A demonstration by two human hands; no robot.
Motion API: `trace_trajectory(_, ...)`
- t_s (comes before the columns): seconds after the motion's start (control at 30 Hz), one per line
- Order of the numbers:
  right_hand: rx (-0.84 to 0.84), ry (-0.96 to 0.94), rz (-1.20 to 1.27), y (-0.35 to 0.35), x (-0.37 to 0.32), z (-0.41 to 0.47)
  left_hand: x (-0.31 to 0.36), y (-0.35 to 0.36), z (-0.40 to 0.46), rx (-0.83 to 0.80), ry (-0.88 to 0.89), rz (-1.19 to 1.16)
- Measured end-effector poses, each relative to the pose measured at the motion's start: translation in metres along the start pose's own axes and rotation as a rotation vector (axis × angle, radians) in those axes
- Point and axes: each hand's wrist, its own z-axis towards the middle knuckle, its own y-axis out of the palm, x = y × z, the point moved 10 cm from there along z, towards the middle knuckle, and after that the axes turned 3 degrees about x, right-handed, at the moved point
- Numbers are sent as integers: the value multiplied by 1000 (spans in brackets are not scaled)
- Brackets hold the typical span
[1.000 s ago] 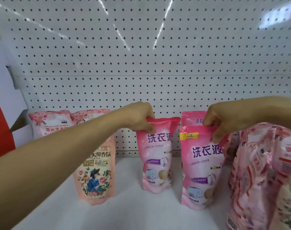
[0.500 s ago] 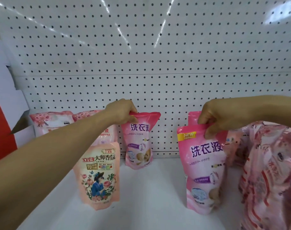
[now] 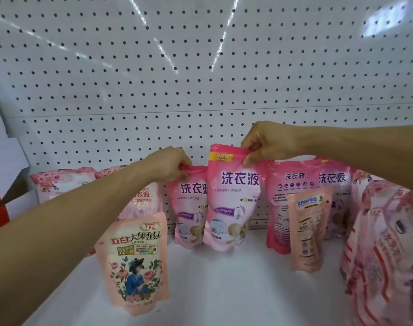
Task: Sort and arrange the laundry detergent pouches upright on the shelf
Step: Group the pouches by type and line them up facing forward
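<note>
My left hand point(image 3: 169, 164) pinches the top edge of a pink detergent pouch point(image 3: 189, 208) that stands upright against the pegboard at the back of the shelf point(image 3: 224, 290). Just to its right, my right hand point(image 3: 267, 143) grips the top of a second pink pouch point(image 3: 233, 203) with a yellow "NEW" tab. That pouch overlaps the first one's right side, its bottom at the shelf. A peach pouch with a lady picture point(image 3: 133, 262) stands in front at the left.
More pink pouches point(image 3: 294, 184) and a small peach pouch point(image 3: 310, 229) stand at the back right. A heap of rose-patterned pouches point(image 3: 386, 250) fills the right side. Pale rose pouches point(image 3: 64, 183) lean at the back left. A white and red box point(image 3: 3, 175) is at the far left.
My right hand has carried its pouch left and back, beside the one in my left hand. My left hand has stayed on its pouch at the pegboard. More pouches at the right have come into view.
</note>
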Motion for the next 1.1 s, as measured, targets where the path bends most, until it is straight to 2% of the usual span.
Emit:
trace_trajectory(0.2,-85,95,-227,20,38,17,-1,1,5,14,6,34)
trace_trajectory(0.3,-76,135,-308,20,57,18,0,2,6,48,-9,77)
trace_trajectory(0.57,-25,167,-271,15,71,19,-6,2,8,101,-82,77)
trace_trajectory(0.77,-133,185,-307,18,73,15,1,5,14,13,-72,24)
trace_trajectory(0.9,-132,167,-297,16,69,6,31,15,14,-94,-10,-160)
trace_trajectory(1.1,-114,181,-279,8,71,-10,49,18,25,11,-53,-51)
